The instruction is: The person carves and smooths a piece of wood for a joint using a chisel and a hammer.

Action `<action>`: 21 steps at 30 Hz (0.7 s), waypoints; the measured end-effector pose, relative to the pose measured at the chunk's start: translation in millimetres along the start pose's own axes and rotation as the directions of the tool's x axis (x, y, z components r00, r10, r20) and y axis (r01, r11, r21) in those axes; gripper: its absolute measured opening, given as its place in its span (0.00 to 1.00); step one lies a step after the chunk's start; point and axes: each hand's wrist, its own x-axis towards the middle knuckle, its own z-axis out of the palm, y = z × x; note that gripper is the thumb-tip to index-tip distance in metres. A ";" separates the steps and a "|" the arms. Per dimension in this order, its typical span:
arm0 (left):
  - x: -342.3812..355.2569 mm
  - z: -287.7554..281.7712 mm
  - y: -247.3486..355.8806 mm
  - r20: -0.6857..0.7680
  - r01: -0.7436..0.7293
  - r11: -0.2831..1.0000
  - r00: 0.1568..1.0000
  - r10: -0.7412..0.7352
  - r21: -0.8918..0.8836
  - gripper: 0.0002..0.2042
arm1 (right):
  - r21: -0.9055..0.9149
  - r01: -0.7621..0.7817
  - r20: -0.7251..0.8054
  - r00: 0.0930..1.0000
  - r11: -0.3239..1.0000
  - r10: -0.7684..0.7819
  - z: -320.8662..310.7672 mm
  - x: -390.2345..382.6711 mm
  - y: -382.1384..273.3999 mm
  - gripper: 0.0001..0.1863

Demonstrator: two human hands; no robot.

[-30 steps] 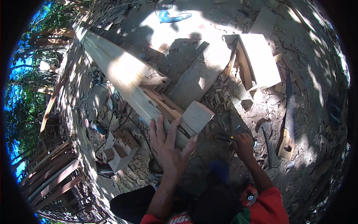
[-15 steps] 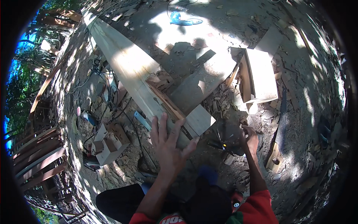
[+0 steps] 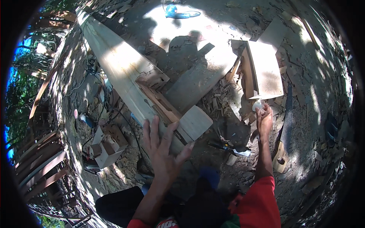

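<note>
My left hand (image 3: 161,152) lies with fingers spread on the near end of a long, pale timber (image 3: 125,79). A notch runs along that timber's right side, and a squared wooden block (image 3: 195,123) sits against its near end, just beyond my fingers. At the right, my right hand (image 3: 263,119) is stretched forward, its fingers curled at a small pale rounded object (image 3: 257,105). This object lies at the near end of a large pale wood block (image 3: 268,70); its kind is unclear, and my fingers partly cover it.
A handsaw (image 3: 282,152) lies right of my right arm. A dark-handled tool (image 3: 218,145) is on the ground between my arms. A blue power tool (image 3: 178,13) rests at the far side. Cut wood (image 3: 108,144), cords and chips lie at the left.
My right hand has moved forward from the dark patch of ground to the pale rounded object. The left hand stays on the timber. The view has shifted slightly.
</note>
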 end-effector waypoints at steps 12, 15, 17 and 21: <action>-2.6 -3.8 -5.4 0.029 -0.021 0.999 0.999 0.020 0.040 0.31 | -0.058 0.071 -0.081 0.994 0.996 -0.075 31.1 -1.7 1.9 0.23; -2.7 -4.1 -3.9 0.031 -0.018 0.999 0.999 0.017 0.039 0.31 | -0.053 0.043 -0.067 0.997 0.998 -0.047 31.4 -4.1 2.7 0.24; -1.7 -4.8 -1.6 0.035 0.003 1.000 0.999 -0.004 0.025 0.30 | -0.069 0.052 -0.077 0.995 0.996 -0.058 35.5 -4.0 13.7 0.25; -0.7 -5.5 -1.2 0.036 0.013 1.000 0.999 -0.013 0.015 0.30 | -0.061 0.061 -0.064 0.996 0.996 -0.065 36.0 0.2 15.6 0.26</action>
